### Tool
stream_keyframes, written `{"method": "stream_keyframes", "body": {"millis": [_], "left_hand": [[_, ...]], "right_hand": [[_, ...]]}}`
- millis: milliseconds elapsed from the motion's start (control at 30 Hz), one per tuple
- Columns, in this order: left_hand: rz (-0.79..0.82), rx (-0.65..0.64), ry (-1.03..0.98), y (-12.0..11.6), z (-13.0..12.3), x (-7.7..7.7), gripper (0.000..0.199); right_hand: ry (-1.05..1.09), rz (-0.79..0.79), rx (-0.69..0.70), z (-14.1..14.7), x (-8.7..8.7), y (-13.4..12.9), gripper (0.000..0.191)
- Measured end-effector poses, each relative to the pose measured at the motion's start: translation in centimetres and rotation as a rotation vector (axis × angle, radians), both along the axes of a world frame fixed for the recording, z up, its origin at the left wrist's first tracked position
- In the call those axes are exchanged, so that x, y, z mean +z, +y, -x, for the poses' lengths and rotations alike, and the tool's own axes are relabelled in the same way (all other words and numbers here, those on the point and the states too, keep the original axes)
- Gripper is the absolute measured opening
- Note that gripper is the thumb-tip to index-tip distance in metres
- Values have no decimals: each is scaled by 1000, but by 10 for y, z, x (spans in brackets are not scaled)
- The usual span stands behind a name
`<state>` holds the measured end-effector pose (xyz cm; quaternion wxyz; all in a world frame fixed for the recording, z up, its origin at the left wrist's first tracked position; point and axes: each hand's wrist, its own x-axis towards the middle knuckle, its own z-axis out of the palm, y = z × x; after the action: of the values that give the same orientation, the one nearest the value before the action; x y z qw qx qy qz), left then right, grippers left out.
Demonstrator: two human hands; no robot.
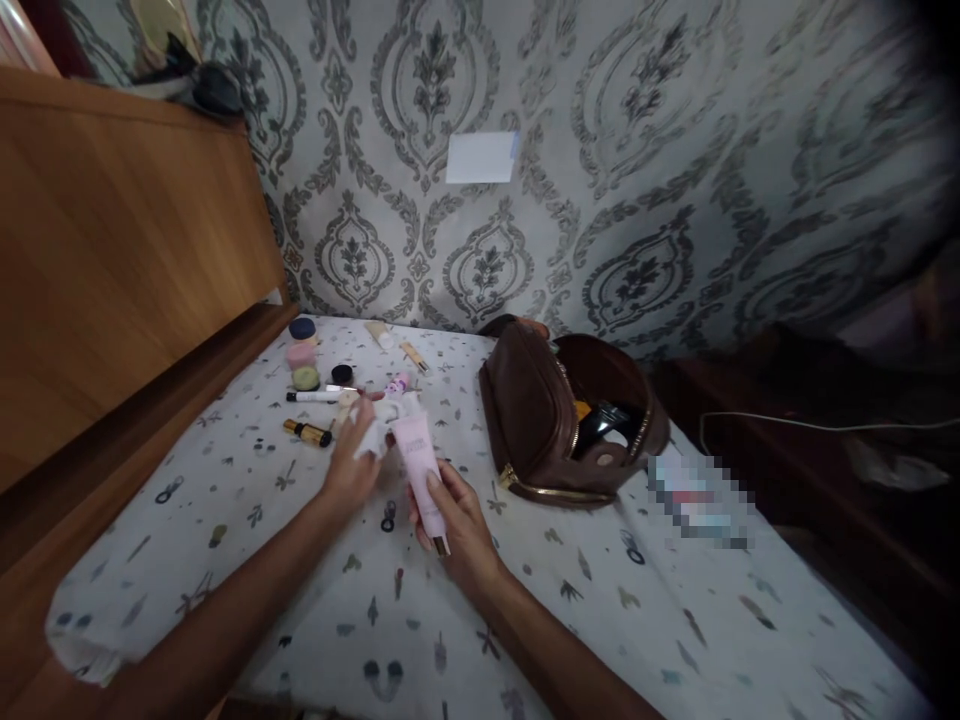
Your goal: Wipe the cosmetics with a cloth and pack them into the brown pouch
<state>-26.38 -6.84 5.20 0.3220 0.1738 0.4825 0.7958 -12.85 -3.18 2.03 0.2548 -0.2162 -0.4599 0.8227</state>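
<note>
My right hand [461,515] is closed around a pale pink cosmetic tube [418,460], which tilts with its gold cap end toward me. Close to the tube's upper end, my left hand [356,465] grips a crumpled white wipe or tissue [371,438]. Past my left hand lie a white pen-like stick [315,397] with a black end and a small gold and black bottle [307,432]. A small item with a purple pattern [397,385] lies just behind the tube; its kind is unclear.
A brown bag [529,410] stands unzipped on the right, with dark items inside. Several jars, among them a green one [305,378], stand at the back left near a wooden cabinet [135,240]. A beige tube [379,334] lies by the patterned wall.
</note>
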Motion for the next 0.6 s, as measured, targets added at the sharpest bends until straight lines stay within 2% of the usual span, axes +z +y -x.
{"method": "stream_keyframes", "body": {"millis": [67, 133, 200, 300, 400, 500, 600], "left_hand": [[7, -87, 0, 0, -15, -6, 55], [43, -115, 13, 0, -24, -11, 58], [52, -57, 27, 2, -23, -13, 52], [31, 109, 22, 6, -7, -11, 45], [44, 200, -30, 8, 11, -7, 47], [69, 232, -96, 10, 20, -7, 49], [84, 177, -138, 12, 19, -10, 49]], "right_hand": [[7, -39, -11, 0, -1, 0, 48], [-1, -83, 11, 0, -3, -1, 47], [-30, -111, 66, 0, -4, -3, 49], [-87, -165, 130, 0, -5, -8, 53], [-89, -197, 61, 1, -5, -12, 58], [-58, -131, 20, 1, -4, -13, 48], [13, 0, -19, 0, 0, -9, 44]]}}
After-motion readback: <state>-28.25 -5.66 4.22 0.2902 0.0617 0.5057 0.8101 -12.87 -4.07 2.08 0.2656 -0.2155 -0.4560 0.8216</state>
